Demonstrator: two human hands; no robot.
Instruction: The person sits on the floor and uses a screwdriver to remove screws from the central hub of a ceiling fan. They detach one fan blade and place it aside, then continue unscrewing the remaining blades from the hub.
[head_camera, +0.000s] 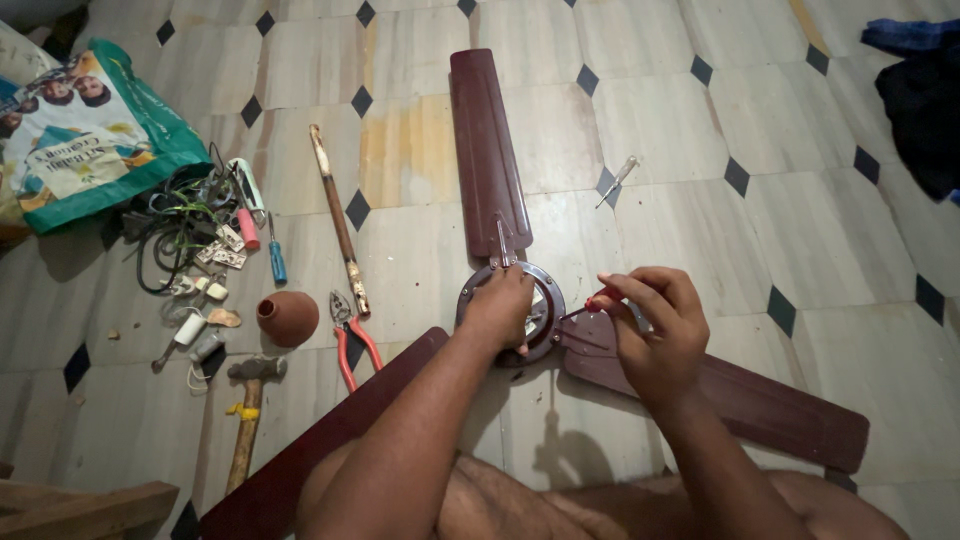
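**1 ceiling fan on the tiles, 2 hands at its hub**

A dark maroon 3-bladed metal ceiling fan (490, 150) lies flat on the pale tiled floor (640, 110), straight in front of the seated person. Its 3 blades spread out: 1 points away, 1 runs toward the lower left, 1 toward the lower right. At the middle sits the round grey metal motor hub (543, 318).

The left hand (500, 305) rests on top of the hub, fingers curled down over its rim and pressing it. The right hand (655, 330) hovers just right of the hub, thumb and fingers pinched shut on a thin red-handled screwdriver (592, 304) whose tip points toward the hub.

To the left of the fan lie loose tools: 1 pair of red-handled pliers (350, 340), 1 wooden-handled hammer (250, 410), 1 blue-handled screwdriver (276, 258), 1 long wooden stick (338, 220) and 1 small brown clay pot (288, 318). Farther left is a tangle of dark wires and small white parts (185, 235), touching 1 green printed bag (85, 130). Beyond the fan, 1 small clear-handled screwdriver (618, 180) lies alone. A heap of dark blue cloth (920, 90) lies at the upper right edge.
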